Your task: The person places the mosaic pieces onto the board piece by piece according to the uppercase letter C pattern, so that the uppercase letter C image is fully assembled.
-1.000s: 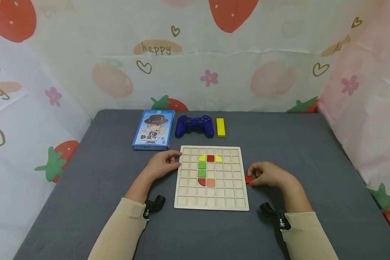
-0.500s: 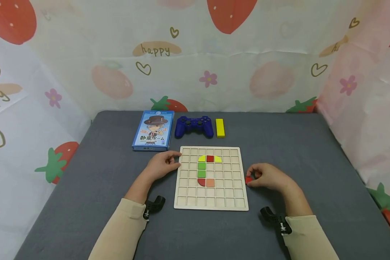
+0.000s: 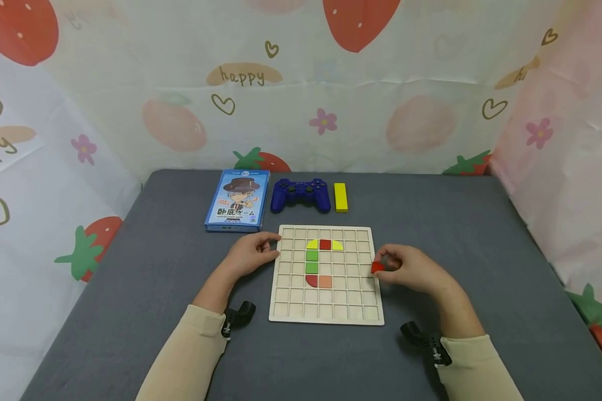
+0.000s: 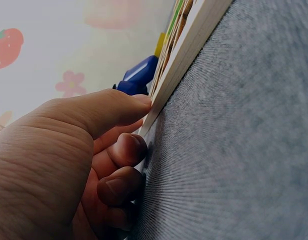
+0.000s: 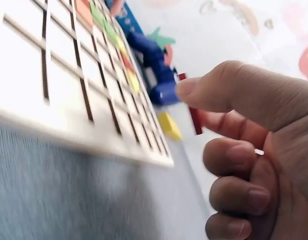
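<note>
A square wooden grid board (image 3: 290, 309) lies flat between the hands. My left hand (image 3: 251, 252) touches its left edge with thumb and index fingertip, the other fingers loosely bent. Between thumb and index finger, my right hand (image 3: 412, 269) pinches a small flat red tile (image 3: 377, 268), held over the board's right edge; the right wrist view shows that tile (image 5: 196, 120) edge-on. Set in the grid are a red square (image 3: 325, 244) between two yellow rounded pieces (image 3: 337, 245), green squares (image 3: 311, 268), a dark red rounded piece (image 3: 311, 282) and an orange square (image 3: 325, 282).
Behind the board stand a blue game box (image 3: 238, 201), a dark blue game controller (image 3: 301, 195) and a yellow block (image 3: 340, 197). A grey cloth (image 3: 326, 362) covers the table. A printed curtain (image 3: 361, 100) hangs behind and at both sides.
My right hand has lifted the red tile from beside the board and moved it slightly left and away from me, over the board's right edge. The left hand stays at the left edge.
</note>
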Demonstrator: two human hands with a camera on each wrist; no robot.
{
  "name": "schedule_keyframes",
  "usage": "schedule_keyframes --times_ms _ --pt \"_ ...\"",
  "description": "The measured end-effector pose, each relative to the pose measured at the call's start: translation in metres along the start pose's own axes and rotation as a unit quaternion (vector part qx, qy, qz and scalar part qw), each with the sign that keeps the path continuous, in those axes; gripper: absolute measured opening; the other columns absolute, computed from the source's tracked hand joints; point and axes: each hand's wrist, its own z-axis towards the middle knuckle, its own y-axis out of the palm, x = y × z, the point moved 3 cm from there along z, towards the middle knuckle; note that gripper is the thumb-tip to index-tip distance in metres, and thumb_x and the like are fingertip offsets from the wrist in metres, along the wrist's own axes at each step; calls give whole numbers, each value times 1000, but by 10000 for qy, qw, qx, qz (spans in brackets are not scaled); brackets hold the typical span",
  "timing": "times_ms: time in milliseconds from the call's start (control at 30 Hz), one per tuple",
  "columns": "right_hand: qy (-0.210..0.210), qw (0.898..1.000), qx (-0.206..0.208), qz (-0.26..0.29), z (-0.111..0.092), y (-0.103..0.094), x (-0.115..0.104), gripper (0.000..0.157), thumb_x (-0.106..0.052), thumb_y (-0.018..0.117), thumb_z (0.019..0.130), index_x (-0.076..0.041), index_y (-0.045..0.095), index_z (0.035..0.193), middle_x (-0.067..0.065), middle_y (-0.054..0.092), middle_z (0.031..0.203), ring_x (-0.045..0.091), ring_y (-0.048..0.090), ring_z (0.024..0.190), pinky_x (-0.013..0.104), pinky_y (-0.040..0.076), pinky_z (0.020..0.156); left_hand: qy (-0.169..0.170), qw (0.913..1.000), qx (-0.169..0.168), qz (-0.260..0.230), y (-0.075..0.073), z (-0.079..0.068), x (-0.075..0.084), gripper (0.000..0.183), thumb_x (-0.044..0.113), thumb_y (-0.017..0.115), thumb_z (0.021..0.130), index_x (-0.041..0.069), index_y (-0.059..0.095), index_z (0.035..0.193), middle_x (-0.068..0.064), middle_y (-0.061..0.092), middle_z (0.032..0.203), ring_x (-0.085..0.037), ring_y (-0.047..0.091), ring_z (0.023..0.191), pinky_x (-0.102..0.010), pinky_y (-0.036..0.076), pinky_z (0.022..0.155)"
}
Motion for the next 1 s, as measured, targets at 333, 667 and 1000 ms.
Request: schedule_keyframes --times_ms 333,667,1000 --pt "-643 9971 272 -295 6 24 -36 21 -12 77 86 -15 65 102 6 43 75 13 38 64 30 33 60 20 10000 8 -80 0 0 1 37 20 74 95 8 70 130 1 55 74 -16 45 60 -34 36 63" --pt "-715 9914 214 -1076 21 61 -37 21 -23 80 82 -23 66 99 -6 47 69 10 42 61 31 35 59 -38 10000 15 -15 0 -2 0 38 21 74 95 9 70 131 1 55 74 -15 45 60 -32 35 62" --pt "-284 9903 102 -1355 29 74 -28 18 -24 77 81 -26 67 97 -6 50 66 13 45 59 34 35 57 -10 10000 -4 -51 -1 -2 1 38 20 74 96 8 69 132 0 55 74 -16 45 60 -34 36 64"
